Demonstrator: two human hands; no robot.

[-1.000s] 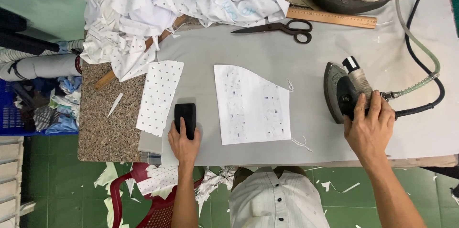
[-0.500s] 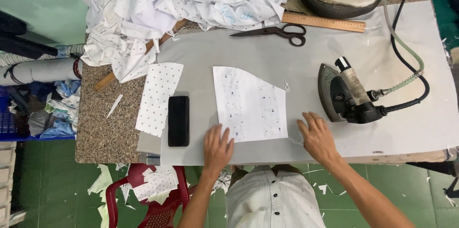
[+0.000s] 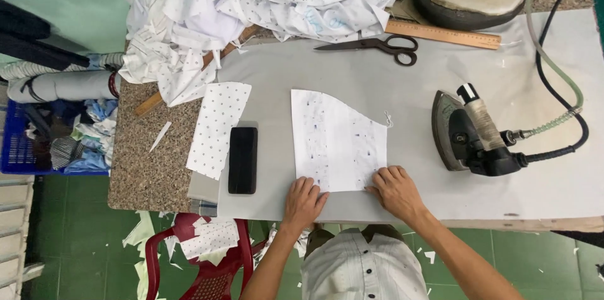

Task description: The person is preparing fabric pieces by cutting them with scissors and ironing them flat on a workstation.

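1. Head view: both hands press the near edge of the fabric piece (image 3: pixel 336 139) on the grey table (image 3: pixel 377 73).
2. Left hand (image 3: pixel 303 202), fingers together and flat, pins the corner at its 12 o'clock.
3. Right hand (image 3: pixel 395 190), fingers slightly spread, holds the other corner.
4. Fabric's long axis runs away from the person; both hands equally near.
5. Iron (image 3: pixel 472 136) sits at 3 o'clock, phone (image 3: pixel 243 160) at 9.

Phone (image 3: pixel 243 160) left of fabric piece (image 3: pixel 336 143); iron (image 3: pixel 472 133) right; scissors (image 3: pixel 374 45) behind.
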